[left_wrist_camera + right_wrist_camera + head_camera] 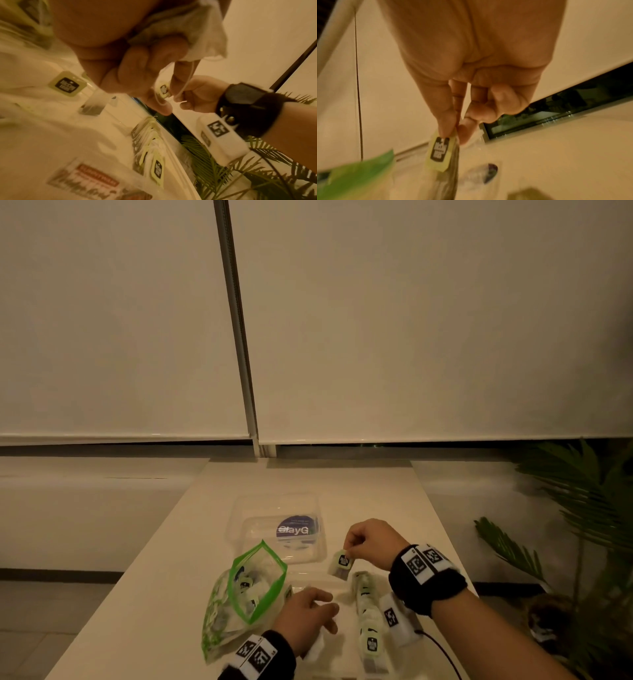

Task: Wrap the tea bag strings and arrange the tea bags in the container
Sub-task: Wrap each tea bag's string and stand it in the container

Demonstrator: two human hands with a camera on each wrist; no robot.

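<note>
A: What's closest?

B: The left hand [308,614], low over the container [346,655]. Its grip is curled round a loose tea bag [197,27], seen in the left wrist view, with the string [187,81] hanging free. I'd say it is waiting to be wound.

A: And at its nine o'clock?

B: The green pouch [246,587], mouth gaping toward the hand, likely so bags come out easily. At twelve o'clock lies a clear tray with a purple label [239,518]. It may be the lid, I can't tell.

A: Further right?

B: A row of tea bags [368,611] stands along the container's three o'clock side, tags up, packed edge to edge to save room.

A: The right hand [371,542]?

B: At one o'clock from the left, raised off the surface [191,542]. Thumb and forefinger pinch a hanging tea bag [340,565] at its tag [440,152], probably keeping the wrap from slipping before it joins the row.
</note>
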